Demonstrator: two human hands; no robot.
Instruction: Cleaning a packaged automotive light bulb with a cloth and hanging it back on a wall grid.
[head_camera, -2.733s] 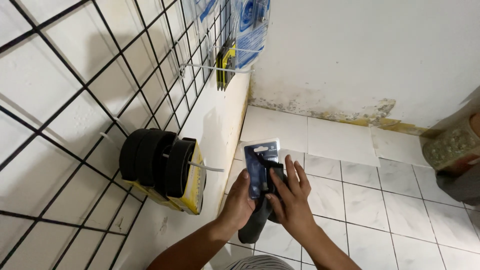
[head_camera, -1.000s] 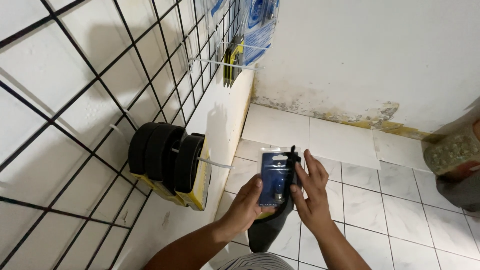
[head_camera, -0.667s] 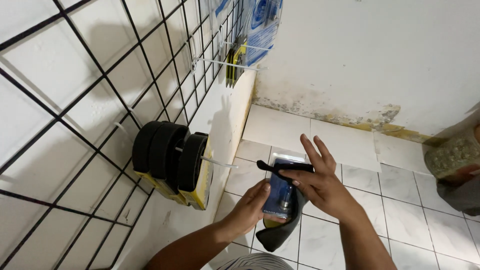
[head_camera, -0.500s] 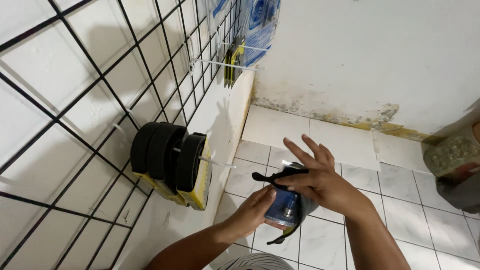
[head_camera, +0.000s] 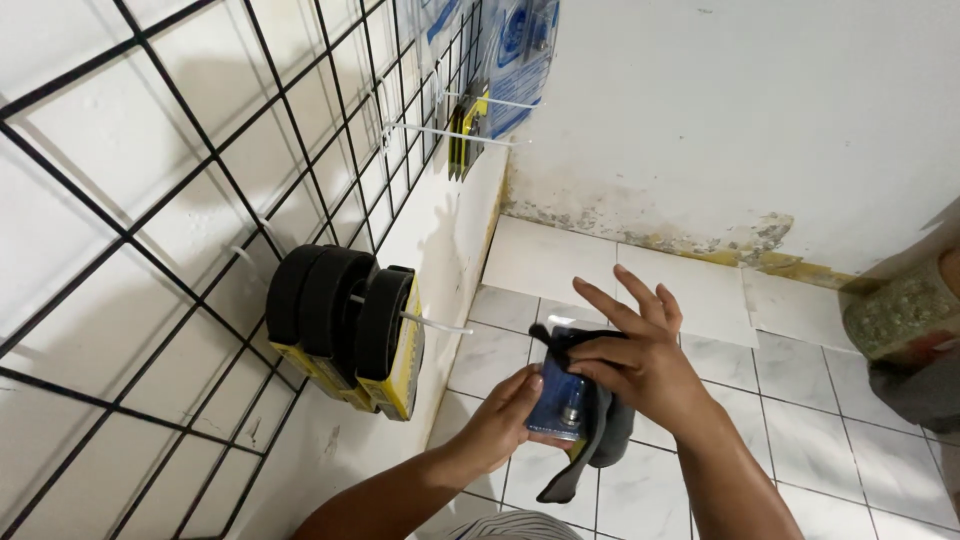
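Both hands meet over the floor tiles (head_camera: 640, 490), just out from the grid panel (head_camera: 200, 200).

Left hand (head_camera: 505, 420) grasps a small blue carded pack (head_camera: 560, 400) from below, thumb and fingers curled on its lower edge — likely to keep the card flat and facing up for reading or sorting. Right hand (head_camera: 640, 365) lies over the pack's top, thumb and index pinching near its upper edge, other fingers splayed and free. A dark strap-like piece (head_camera: 590, 450) hangs from under the pack, slack, so it looks gripped together with the card rather than on its own.

On the grid, a white hook (head_camera: 430, 322) carries black rolls (head_camera: 345, 320) on yellow cards, pushed back against the wire. Farther along the grid, more hooks hold yellow-black packs (head_camera: 467, 140) and blue packs (head_camera: 520, 50).

Hard to tell:
- what sits inside the blue pack — a small metal part shows, no more
- where the strap ends; the right hand covers its top
- the object at the right frame edge, cut off; seems a greenish shoe (head_camera: 900, 315)
- upper grid packs, cropped by the frame top
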